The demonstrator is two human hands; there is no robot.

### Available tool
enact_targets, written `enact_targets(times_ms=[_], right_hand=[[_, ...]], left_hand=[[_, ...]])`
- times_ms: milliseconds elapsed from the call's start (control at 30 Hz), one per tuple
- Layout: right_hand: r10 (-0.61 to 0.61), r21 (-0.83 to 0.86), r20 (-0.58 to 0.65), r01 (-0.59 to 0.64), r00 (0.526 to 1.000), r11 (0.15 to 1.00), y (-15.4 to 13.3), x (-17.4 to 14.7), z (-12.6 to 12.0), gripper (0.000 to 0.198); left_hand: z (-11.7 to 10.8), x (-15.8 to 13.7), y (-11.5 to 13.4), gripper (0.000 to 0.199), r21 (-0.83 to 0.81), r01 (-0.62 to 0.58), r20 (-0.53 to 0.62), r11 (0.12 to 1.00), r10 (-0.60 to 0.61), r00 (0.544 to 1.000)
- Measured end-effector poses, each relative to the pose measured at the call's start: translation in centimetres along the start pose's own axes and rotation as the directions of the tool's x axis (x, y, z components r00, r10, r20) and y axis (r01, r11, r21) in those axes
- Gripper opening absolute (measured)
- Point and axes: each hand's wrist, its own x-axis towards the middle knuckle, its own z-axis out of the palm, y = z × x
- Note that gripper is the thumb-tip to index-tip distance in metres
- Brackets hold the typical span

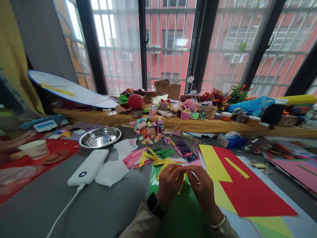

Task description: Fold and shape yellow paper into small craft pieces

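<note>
My left hand (169, 180), with a ring and a black watch, is closed, its fingertips pinched together above a green mat (190, 201). My right hand (201, 183), wearing a beaded bracelet, meets it fingertip to fingertip in a matching pinch. A narrow yellow paper strip (182, 186) hangs below the joined fingers; its upper end is hidden by them. Behind my left hand lies more yellow paper (162, 170). Folded yellow strips (148, 156), green strips (165, 153) and pink paper pieces (135, 157) are heaped just beyond.
A white power bank (88, 168) with a cable lies left, near a steel plate (100, 138). Red paper (255, 185) and yellow sheets (215, 163) spread right. A phone (189, 155) and colourful flowers (148, 128) stand ahead. At far left, another person's hand is beside a paper cup (34, 149).
</note>
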Motion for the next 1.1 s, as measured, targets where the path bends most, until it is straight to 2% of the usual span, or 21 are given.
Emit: enact_targets(times_ms=[233,1100], right_hand=[[0.051,0.036,0.039,-0.052,0.998,0.998,0.03,-0.04,0.03,0.013],[0.078,0.066,0.055,-0.082,0.995,0.994,-0.31,0.18,0.17,0.014]], left_hand=[[-0.22,0.04,0.01,0.009,0.026,0.004,0.012,1.0,-0.005,1.0],[-0.18,0.07,-0.2,0.009,0.025,0.022,0.047,0.999,-0.023,0.999]])
